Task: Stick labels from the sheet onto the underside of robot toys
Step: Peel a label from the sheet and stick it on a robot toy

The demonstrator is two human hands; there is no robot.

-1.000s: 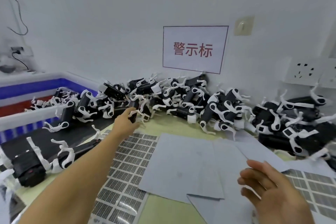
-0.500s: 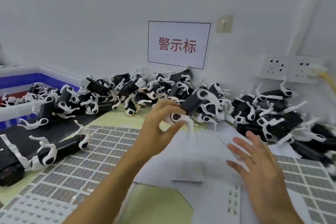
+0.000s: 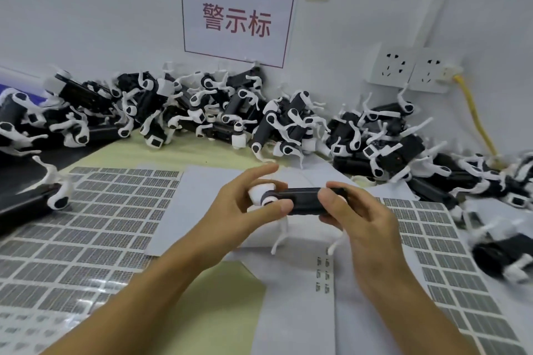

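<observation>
A black robot toy (image 3: 301,200) with white legs hangs lengthwise between my two hands above the papers. My left hand (image 3: 245,204) pinches its white left end between thumb and fingers. My right hand (image 3: 357,210) grips the toy's right end, thumb on top. The toy's thin white legs point down toward the table. A label sheet (image 3: 89,219) with a grid of grey labels lies to the left. A second label sheet (image 3: 450,256) lies to the right. A small strip of labels (image 3: 323,274) sits on white paper just below the toy.
Several black-and-white robot toys are piled (image 3: 230,112) along the wall from left to right. More toys (image 3: 504,251) lie at the right edge. White backing papers (image 3: 202,196) cover the green table (image 3: 207,302). Wall sockets (image 3: 412,69) with a yellow cable (image 3: 476,121) are at the right.
My left hand carried the toy from the pile down toward me. My right hand came in from the right and took hold of the toy's other end. The view tilted down.
</observation>
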